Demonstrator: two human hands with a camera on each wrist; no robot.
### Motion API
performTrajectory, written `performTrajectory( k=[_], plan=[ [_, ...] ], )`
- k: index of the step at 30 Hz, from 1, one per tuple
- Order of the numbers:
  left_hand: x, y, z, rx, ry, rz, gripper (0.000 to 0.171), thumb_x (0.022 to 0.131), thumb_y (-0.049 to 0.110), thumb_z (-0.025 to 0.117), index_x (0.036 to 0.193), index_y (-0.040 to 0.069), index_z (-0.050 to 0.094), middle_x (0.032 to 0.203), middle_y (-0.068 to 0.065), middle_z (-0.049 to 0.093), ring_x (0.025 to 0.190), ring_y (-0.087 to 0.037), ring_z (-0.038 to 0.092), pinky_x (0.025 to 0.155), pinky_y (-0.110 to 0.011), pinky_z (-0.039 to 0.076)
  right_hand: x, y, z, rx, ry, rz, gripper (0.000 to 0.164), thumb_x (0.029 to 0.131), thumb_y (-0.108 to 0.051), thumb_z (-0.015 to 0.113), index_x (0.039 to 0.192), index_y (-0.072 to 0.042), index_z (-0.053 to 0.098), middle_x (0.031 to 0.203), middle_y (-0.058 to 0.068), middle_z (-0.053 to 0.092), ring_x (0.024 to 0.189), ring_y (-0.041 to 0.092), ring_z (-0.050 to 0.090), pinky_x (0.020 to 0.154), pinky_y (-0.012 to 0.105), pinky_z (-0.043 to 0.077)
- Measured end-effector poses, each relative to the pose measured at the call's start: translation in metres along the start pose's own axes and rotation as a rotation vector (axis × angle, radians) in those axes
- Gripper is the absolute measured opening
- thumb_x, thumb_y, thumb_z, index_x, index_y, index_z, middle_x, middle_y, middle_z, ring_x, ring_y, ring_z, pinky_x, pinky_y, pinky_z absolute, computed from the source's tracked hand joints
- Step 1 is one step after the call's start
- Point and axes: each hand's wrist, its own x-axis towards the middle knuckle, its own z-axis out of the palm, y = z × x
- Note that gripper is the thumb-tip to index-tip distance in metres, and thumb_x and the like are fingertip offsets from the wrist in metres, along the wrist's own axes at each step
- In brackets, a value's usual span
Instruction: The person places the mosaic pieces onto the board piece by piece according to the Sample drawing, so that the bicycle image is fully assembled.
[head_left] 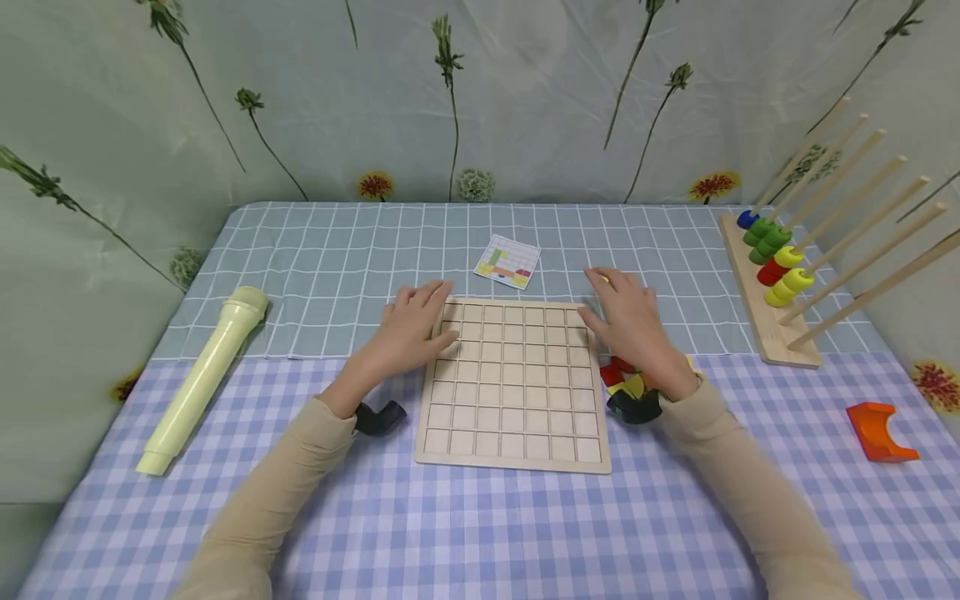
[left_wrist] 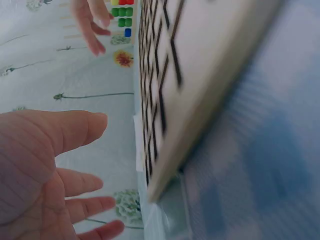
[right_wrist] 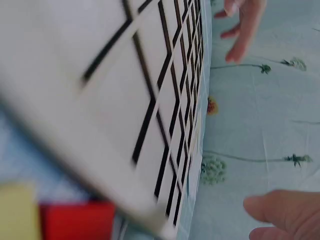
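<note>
checked cloth (head_left: 480, 533) beneath gridded board (head_left: 513, 376); fingers (head_left: 435, 296) flanking it

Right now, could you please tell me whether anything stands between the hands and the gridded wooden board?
Nothing visible stands between the left hand or the right hand and the far corners of the gridded wooden board. The red and yellow pieces lie by its right edge, off that path.

Seen from above: a desk (head_left: 517, 542) covered in blue gingham cloth (head_left: 360, 517) nearest, grey-blue gridded cloth (head_left: 337, 258) behind. Carries a square wooden grid board (head_left: 513, 383) centrally, a patterned card (head_left: 507, 261) just beyond, a pale yellow tube (head_left: 204, 383) left; rightward, red and yellow pieces (head_left: 633, 386), a bead-peg stand (head_left: 765, 321), an orange block (head_left: 876, 433).
</note>
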Motion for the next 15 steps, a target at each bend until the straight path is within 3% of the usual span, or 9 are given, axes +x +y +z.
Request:
performTrajectory(
  k=[4, 8, 12, 15],
  plan=[
    [-0.012, -0.008, -0.001, -0.017, 0.04, 0.074, 0.067, 0.091, 0.03, 0.059, 0.146, 0.003, 0.031, 0.151, -0.017, 0.031, 0.126, -0.04, 0.033, 0.095, -0.058, 0.033, -0.009, 0.013, -0.004, 0.019, 0.103, -0.044, 0.044, 0.087, -0.008, 0.061, 0.128, 0.005, 0.053, 0.127, 0.025, 0.054, 0.116, 0.043, 0.048, 0.091, 0.058, 0.04],
    [-0.023, -0.015, 0.0, -0.034, 0.058, 0.147, 0.064, 0.089, 0.024, 0.063, 0.141, -0.003, 0.038, 0.147, -0.021, 0.038, 0.118, -0.038, 0.04, 0.093, -0.053, 0.035, -0.018, 0.024, -0.008, 0.072, 0.128, -0.029, 0.039, 0.085, -0.004, 0.064, 0.123, 0.006, 0.057, 0.122, 0.025, 0.057, 0.113, 0.041, 0.05, 0.096, 0.054, 0.04],
    [-0.032, -0.024, 0.003, -0.092, 0.01, 0.168, 0.068, 0.088, 0.024, 0.066, 0.143, -0.001, 0.035, 0.15, -0.017, 0.035, 0.118, -0.033, 0.036, 0.095, -0.049, 0.035, -0.027, 0.035, -0.012, 0.097, 0.146, -0.013, 0.034, 0.084, 0.001, 0.065, 0.117, 0.005, 0.061, 0.118, 0.025, 0.059, 0.111, 0.04, 0.051, 0.094, 0.055, 0.042],
    [-0.038, -0.031, 0.005, -0.121, -0.031, 0.181, 0.073, 0.087, 0.026, 0.067, 0.146, 0.003, 0.032, 0.153, -0.013, 0.03, 0.124, -0.032, 0.033, 0.098, -0.051, 0.032, -0.033, 0.045, -0.015, 0.097, 0.158, -0.012, 0.033, 0.082, 0.004, 0.064, 0.115, 0.004, 0.063, 0.115, 0.024, 0.061, 0.101, 0.037, 0.054, 0.085, 0.051, 0.047]
  ],
)
